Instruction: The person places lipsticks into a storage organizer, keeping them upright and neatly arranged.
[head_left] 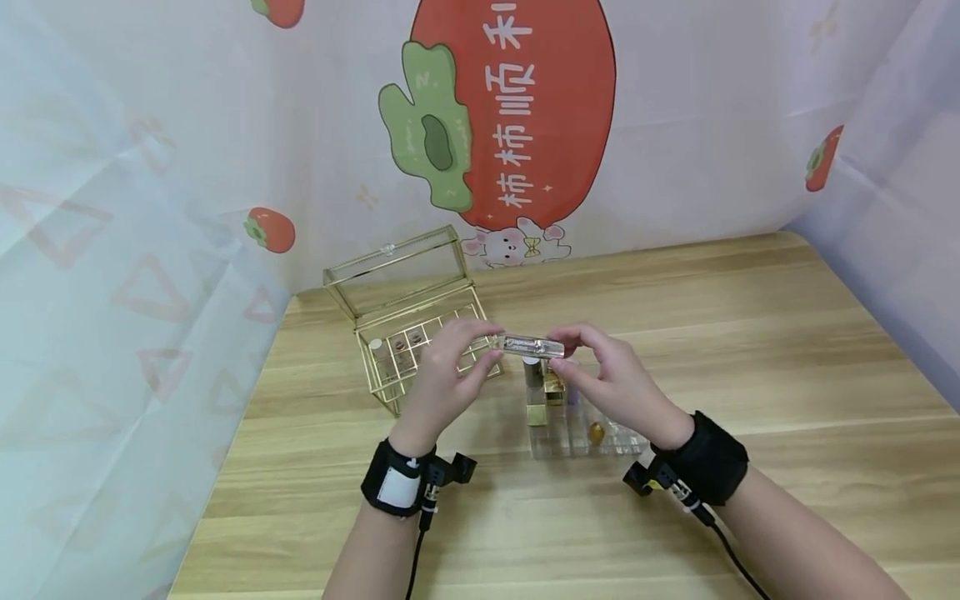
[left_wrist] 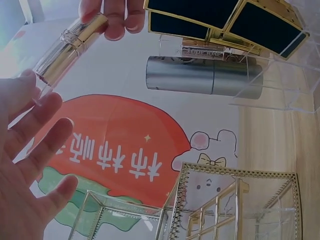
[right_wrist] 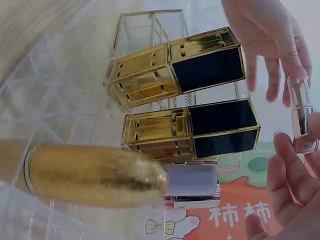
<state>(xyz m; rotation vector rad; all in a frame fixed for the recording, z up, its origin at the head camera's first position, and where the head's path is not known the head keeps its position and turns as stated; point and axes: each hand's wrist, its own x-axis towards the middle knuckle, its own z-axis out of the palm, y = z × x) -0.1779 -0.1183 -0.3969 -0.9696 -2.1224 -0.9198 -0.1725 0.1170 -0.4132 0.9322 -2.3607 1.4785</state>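
Note:
A slim clear-and-gold lipstick tube (head_left: 531, 346) is held level in the air between both hands. My left hand (head_left: 442, 375) pinches its left end with thumb and fingertips. At the other end, my right hand (head_left: 618, 379) grips it between thumb and index finger. In the left wrist view, the tube (left_wrist: 70, 47) shows a shiny gold end and a clear end. Below the hands stands a clear acrylic holder (head_left: 551, 446), partly hidden by the right hand. It carries black-and-gold lipsticks (right_wrist: 207, 70), a grey tube (left_wrist: 185, 75), a lilac one (right_wrist: 192, 180) and a rounded gold one (right_wrist: 95, 175).
A gold-framed glass box (head_left: 375, 392) with a gridded inside stands behind the left hand, its lid (head_left: 397, 275) raised. A few lipsticks (head_left: 401, 344) sit in its left compartments. A printed cloth (head_left: 675, 167) hangs behind the wooden table (head_left: 750, 333).

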